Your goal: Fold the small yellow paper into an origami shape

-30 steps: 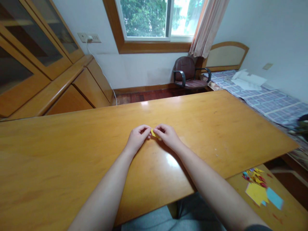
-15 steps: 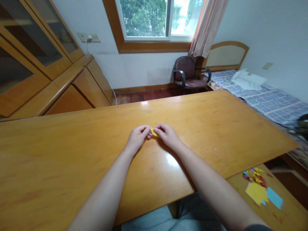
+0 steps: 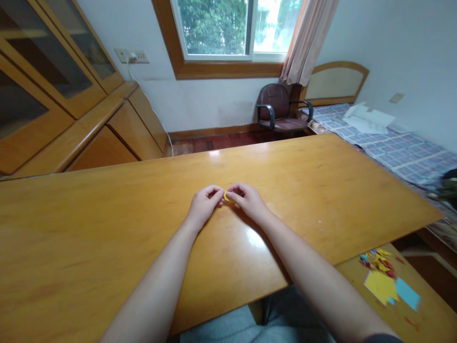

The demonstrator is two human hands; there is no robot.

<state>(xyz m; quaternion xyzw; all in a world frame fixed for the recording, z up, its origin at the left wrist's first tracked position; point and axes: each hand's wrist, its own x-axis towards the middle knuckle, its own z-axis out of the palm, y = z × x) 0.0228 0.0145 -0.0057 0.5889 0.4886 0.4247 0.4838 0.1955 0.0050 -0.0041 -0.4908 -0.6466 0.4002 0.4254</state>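
Observation:
A small piece of yellow paper is pinched between my two hands, just above the middle of the wooden table. My left hand grips its left end between thumb and fingers. At the other end, my right hand has its thumb and fingertips closed on the paper. The fingers cover much of the piece, so its folds are too small to make out.
On a lower surface at the right lie yellow sheets, a light blue sheet and a pile of colourful folded paper pieces. A brown armchair stands beyond the table, a bed to the right, a wooden cabinet at left.
The yellow paper shows less between my fingers and looks bent or curled now. My right fingertips have shifted slightly left along it. The arms have barely moved.

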